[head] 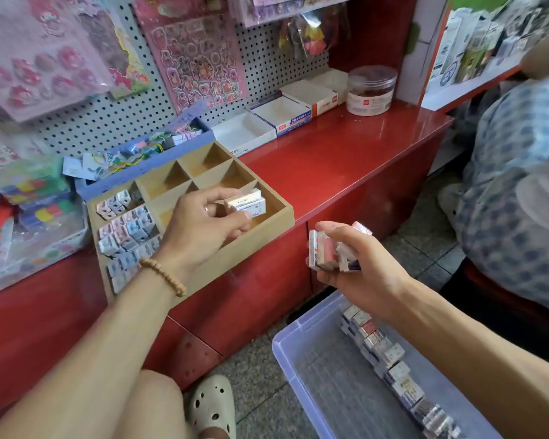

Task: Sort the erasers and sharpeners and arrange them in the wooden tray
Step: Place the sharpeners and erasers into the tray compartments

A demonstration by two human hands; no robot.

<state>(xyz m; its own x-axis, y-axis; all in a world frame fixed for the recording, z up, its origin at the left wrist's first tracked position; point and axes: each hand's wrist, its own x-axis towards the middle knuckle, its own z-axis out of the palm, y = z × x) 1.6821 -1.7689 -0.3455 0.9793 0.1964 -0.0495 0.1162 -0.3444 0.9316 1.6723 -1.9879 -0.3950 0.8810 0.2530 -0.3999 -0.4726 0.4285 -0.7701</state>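
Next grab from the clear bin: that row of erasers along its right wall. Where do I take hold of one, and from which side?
Come from above and from the open left side of the clear bin. The row of erasers lies packed end to end against the right wall, under the right hand's forearm, so only tops and left faces are free. Likely best: pinch one across its short sides, lifting straight up.

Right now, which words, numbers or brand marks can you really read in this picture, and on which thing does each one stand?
"2B": blue-and-white carton on the red counter; its remaining print is too small.
Red-and-white carton: red logo, unreadable.
Clear jar: label blurred.
Eraser boxes in the left hand: red print too small.
Erasers in the right hand: unreadable.
Items in the wooden tray: unreadable.
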